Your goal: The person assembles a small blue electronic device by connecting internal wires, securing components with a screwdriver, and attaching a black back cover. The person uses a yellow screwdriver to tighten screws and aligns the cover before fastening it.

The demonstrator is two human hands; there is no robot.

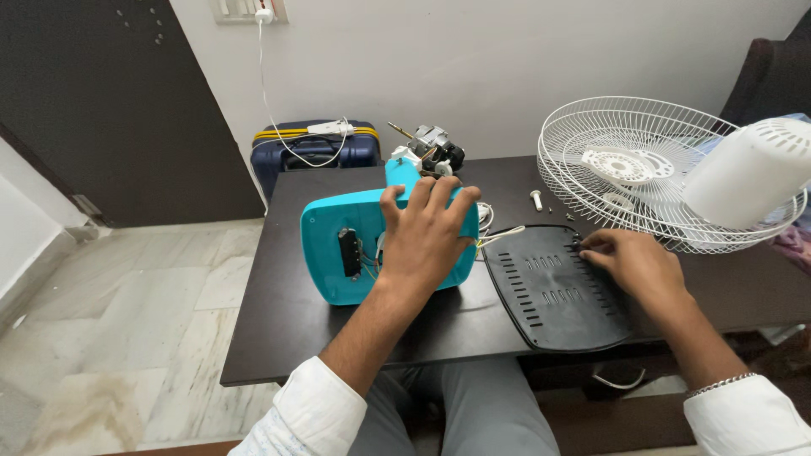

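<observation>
I see the teal fan base (pixel 338 253) standing on edge at the middle of the dark tabletop (pixel 279 338), its underside facing me and its long axis running left to right, wires trailing from its right side. My left hand (pixel 427 232) lies spread over its top right part, grip clasped on the shell. Just beside it to the right lies the black vented cover plate (pixel 553 291), flat, long axis running away from me. My right hand (pixel 634 262) pinches at its far edge, fingertips closed there. Beyond stand the white fan grille (pixel 625 165), a white motor housing (pixel 748 173), a bare motor (pixel 435 148).
</observation>
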